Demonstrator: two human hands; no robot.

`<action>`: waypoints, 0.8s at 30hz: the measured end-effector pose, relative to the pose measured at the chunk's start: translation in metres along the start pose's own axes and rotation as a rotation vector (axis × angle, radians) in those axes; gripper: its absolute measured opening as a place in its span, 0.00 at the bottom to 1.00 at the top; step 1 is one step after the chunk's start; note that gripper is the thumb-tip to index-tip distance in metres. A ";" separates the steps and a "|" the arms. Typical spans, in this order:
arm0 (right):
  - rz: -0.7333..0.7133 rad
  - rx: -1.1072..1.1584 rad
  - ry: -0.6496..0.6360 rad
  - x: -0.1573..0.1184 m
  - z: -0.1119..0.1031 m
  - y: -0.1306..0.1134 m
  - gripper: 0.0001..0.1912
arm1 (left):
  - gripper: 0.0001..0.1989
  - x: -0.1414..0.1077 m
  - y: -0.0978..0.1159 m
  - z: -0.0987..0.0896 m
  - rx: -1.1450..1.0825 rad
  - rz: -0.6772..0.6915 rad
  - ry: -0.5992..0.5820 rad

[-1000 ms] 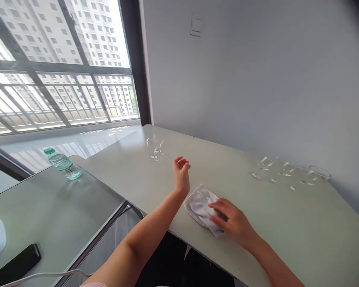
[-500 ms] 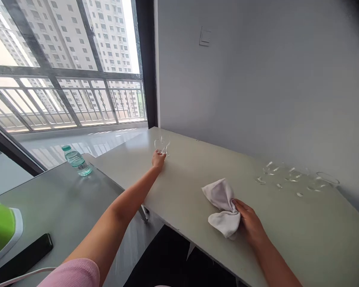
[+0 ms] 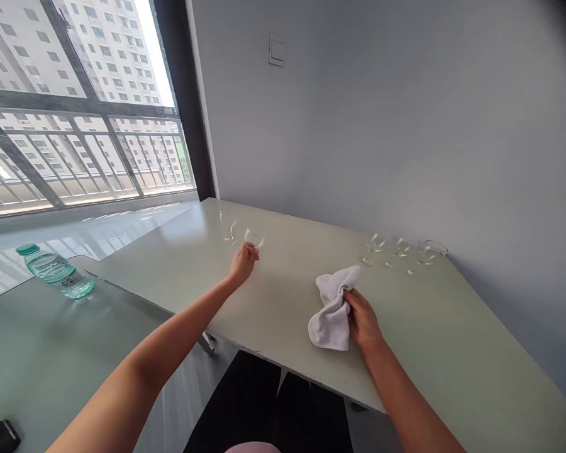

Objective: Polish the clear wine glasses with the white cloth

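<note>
My left hand is closed around the lower part of a clear wine glass, its bowl upward. Just left of it, a second wine glass stands upright on the pale table. My right hand pinches a white cloth by its gathered middle, so both ends flare out over the table. Farther right, near the wall, several more clear glasses stand together, their stems hard to make out.
A water bottle with a green cap stands on the grey table at left. A black object lies at that table's lower left. The wall borders the pale table's far side, with a window at the left.
My left hand has lifted one glass away from the other and brought it nearer. The view has turned right. The cloth stays in my right hand, its folds slightly shifted.
</note>
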State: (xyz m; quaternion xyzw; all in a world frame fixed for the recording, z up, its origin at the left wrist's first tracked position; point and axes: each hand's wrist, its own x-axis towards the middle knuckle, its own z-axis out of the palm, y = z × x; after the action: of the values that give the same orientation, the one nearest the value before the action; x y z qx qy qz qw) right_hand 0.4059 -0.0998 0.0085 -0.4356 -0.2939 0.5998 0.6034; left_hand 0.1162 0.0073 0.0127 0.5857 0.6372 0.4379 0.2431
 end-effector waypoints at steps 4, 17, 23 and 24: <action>-0.222 -0.020 0.193 -0.009 0.015 -0.017 0.14 | 0.07 -0.044 0.032 0.029 0.328 0.391 -0.294; -0.077 -0.800 -0.476 -0.051 0.037 -0.016 0.21 | 0.10 -0.074 0.054 0.036 0.623 0.884 -0.407; 0.080 -0.403 -0.390 -0.041 0.032 -0.001 0.20 | 0.16 -0.083 0.057 0.034 0.627 1.100 -0.356; 0.117 -0.300 -0.370 -0.040 0.032 0.000 0.19 | 0.17 -0.084 0.058 0.033 0.637 1.156 -0.338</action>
State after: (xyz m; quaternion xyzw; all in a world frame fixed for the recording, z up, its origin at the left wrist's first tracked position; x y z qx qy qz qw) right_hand 0.3735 -0.1335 0.0296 -0.4193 -0.4594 0.6532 0.4319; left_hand 0.1910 -0.0678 0.0282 0.9354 0.2730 0.1909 -0.1183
